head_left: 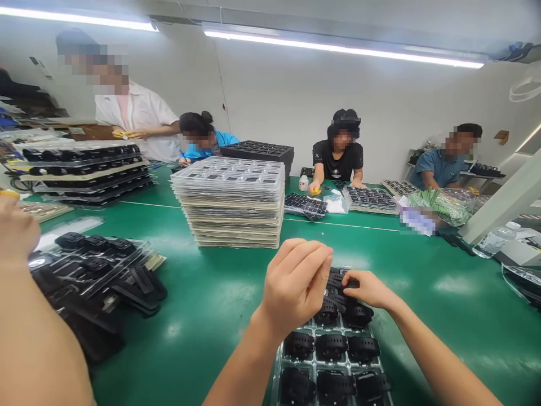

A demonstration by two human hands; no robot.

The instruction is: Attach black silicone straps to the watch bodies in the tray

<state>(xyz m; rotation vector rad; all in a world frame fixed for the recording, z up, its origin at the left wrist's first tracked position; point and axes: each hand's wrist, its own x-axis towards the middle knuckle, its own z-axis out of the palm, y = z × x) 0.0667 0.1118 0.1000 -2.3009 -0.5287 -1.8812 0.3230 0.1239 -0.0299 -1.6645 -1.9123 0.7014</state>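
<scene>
In front of me is a clear plastic tray (277,369) holding rows of black smartwatches (332,345) with their straps curled round. My left hand (293,282) is raised above the tray's far left part, fingers curled and pressed together. Whatever they may hold is hidden. At the far end of the tray, my right hand (369,288) pinches a black watch strap (351,291) between thumb and fingers. Other watches in that far part are partly covered by my hands.
A tall stack of clear trays (230,208) stands behind my tray on the green table (448,316). To the left, a tray of watches (95,254) has loose straps (141,285) beside it. A neighbour's arm (38,327) reaches in at left. Several co-workers sit or stand opposite.
</scene>
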